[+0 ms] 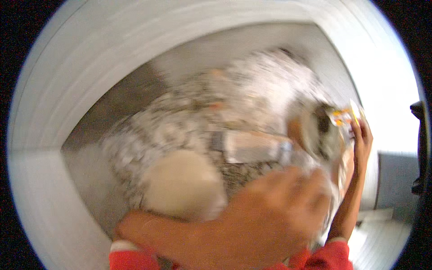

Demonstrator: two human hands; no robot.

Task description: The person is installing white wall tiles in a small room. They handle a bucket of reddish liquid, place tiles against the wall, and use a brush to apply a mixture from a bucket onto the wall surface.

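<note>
Across the lower middle reaches my left hand (283,202), blurred, its fingers curled closed. Something clear or whitish shows by its fingertips, but I cannot make out what they hold. Farther right, my right hand (362,137) pinches a small yellow and white packet (343,117). That packet is beside the rim of a round container (310,132), which has a dark inside. A smooth beige rounded thing (182,184), perhaps a bowl or lid, lies beyond my left forearm. Between it and the container is a blurred whitish and brown rectangular pack (254,147).
Under these things spreads a speckled black-and-white surface (157,121), with small orange spots on it. Pale walls (112,49) curve around the far and left sides. A grey-blue panel (398,180) stands at the right, near a dark object (419,146) at the edge.
</note>
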